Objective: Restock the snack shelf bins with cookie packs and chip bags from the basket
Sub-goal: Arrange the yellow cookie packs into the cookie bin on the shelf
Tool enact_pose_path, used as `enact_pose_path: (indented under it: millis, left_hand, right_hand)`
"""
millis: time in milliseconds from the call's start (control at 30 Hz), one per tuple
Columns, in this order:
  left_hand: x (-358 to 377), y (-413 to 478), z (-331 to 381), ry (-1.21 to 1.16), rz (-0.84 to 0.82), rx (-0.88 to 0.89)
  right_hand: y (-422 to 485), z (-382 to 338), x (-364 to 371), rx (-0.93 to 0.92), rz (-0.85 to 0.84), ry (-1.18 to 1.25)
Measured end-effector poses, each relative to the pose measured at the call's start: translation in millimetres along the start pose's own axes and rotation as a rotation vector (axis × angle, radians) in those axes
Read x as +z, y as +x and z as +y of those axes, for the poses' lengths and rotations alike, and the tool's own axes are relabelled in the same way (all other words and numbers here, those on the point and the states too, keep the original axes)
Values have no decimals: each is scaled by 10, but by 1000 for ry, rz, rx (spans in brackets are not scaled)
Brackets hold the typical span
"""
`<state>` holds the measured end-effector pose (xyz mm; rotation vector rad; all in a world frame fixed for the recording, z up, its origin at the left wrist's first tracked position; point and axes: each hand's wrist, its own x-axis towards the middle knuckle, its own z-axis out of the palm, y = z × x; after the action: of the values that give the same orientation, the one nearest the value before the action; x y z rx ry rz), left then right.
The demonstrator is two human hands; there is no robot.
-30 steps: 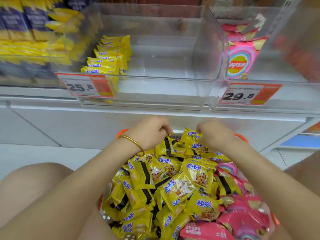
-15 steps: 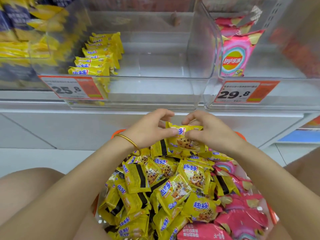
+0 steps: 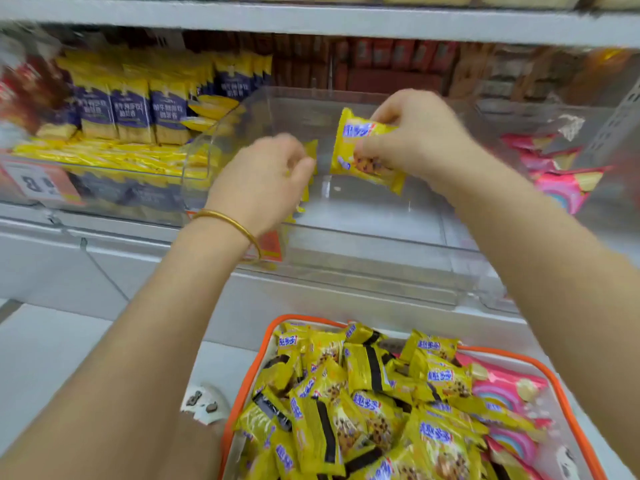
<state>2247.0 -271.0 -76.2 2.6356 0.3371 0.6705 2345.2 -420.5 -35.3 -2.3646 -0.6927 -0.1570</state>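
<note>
My right hand [image 3: 412, 140] grips a yellow cookie pack [image 3: 363, 150], held tilted over the clear shelf bin [image 3: 363, 244]. My left hand [image 3: 263, 181], with a gold bangle at the wrist, is raised beside it over the bin's left part, fingers curled; a row of yellow cookie packs [image 3: 308, 174] shows just behind it, mostly hidden. Whether the left hand touches them is blurred. Below, the orange-rimmed basket [image 3: 242, 386] holds several yellow cookie packs [image 3: 346, 403] and pink chip bags [image 3: 502, 389] on its right side.
Left of the clear bin another bin holds purple-and-yellow packs [image 3: 131, 109] behind a price tag [image 3: 34, 181]. To the right a bin holds pink chip bags [image 3: 561, 181]. A grey shelf board [image 3: 311, 19] runs overhead. White floor lies at lower left.
Both hands rose from the basket to the clear bin. The cookie pack held between both hands is now in my right hand alone. The view tilted upward.
</note>
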Motion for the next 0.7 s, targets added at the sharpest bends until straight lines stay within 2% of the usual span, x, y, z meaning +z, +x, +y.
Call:
enact_pose_path:
  millis: [100, 300, 400, 500, 600, 700]
  left_hand:
    - [117, 8, -155, 150, -186, 2]
    - [173, -18, -172, 302, -248, 115]
    - [191, -65, -179, 304, -241, 126]
    - [191, -62, -159, 237, -242, 97]
    - [212, -67, -177, 188, -246, 95]
    - [213, -64, -198, 136, -227, 76]
  right_hand:
    - [591, 253, 541, 104, -109, -186]
    - [1127, 446, 1059, -22, -214, -470]
    - [1239, 505, 1170, -12, -123, -542]
    - [1284, 530, 1260, -121, -13, -679]
    - [1300, 519, 1336, -199, -17, -679]
    - [1304, 509, 1341, -196, -17, -724]
